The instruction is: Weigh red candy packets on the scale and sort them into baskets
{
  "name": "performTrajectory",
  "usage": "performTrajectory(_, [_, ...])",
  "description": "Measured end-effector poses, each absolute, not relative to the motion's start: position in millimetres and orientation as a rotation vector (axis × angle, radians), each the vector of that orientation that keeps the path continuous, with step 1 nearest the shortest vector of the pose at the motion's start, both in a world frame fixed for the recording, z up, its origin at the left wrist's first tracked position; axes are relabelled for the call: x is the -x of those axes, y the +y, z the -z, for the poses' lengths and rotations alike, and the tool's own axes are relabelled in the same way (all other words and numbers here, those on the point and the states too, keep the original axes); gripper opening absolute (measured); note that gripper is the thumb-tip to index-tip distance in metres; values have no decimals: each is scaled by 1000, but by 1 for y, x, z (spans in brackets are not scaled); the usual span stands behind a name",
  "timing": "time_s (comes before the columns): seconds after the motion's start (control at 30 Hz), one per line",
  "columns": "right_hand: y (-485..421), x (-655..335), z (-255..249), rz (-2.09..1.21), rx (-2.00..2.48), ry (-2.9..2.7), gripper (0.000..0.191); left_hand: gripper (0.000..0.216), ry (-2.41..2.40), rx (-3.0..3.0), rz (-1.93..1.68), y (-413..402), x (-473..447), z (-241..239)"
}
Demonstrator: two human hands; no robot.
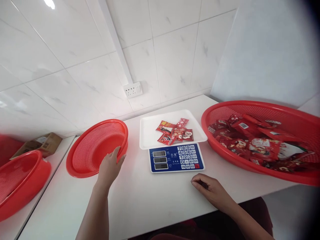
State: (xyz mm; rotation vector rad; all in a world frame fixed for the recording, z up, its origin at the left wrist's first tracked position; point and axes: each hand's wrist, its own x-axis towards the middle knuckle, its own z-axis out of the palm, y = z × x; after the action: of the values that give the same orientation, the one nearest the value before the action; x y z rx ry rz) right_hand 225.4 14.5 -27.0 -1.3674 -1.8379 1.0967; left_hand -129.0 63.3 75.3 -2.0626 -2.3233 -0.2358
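Head view: the left hand (pixel 109 168) is gripping the rim of the smaller basket (pixel 86 143), probably steadying it. The right hand (pixel 212 189) is resting half-curled on the table (pixel 140 200), seemingly holding nothing. Red packets (pixel 178 134) are lying on the white tray (pixel 149 133) behind the scale's keypad (pixel 187 156), apparently for weighing; other packets (pixel 265 146) are filling the larger basket (pixel 232 163).

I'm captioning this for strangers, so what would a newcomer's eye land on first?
Probably the big red basket at the right, heaped with packets. Next, the blue-fronted scale in the middle, with red packets on its white tray. Left of it, the left hand holds the rim of another red basket.
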Motion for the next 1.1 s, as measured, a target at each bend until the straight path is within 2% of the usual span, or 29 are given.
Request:
performTrajectory(0.07, [14, -224, 28, -1092, 1368, -1831, 23, 48, -2192, 2100, 341, 64, 123, -70])
performTrajectory(0.27, [16, -221, 21, -1131, 1372, -1855, 24, 26, -1623, 2209, 1017, 52, 80, -44])
performTrajectory(0.37, [25, -223, 2, -1101, 1379, -1878, 25, 21, -1352, 2630, 1055, 39, 47, -29])
performTrajectory(0.47, [43, -228, -29, -931, 1399, -1904, 26, 21, -1210, 2956, 961, 29, 20, -15])
performTrajectory(0.67, [98, -238, -87, -469, 1549, -1943, 24, 25, -1316, 3281, 735, 19, 5, 4])
performTrajectory(0.8, [131, -232, -94, -195, 1619, -2177, 28, 25, -1632, 3380, 829, 23, 10, 9])
performTrajectory(0.93, [152, -218, -88, -93, 1609, -2382, 34, 26, -1879, 3410, 951, 27, 12, 11])
performTrajectory(1.1, [163, -207, -87, -132, 1890, -2311, 33, 26, -1846, 3434, 924, 25, 12, 11])
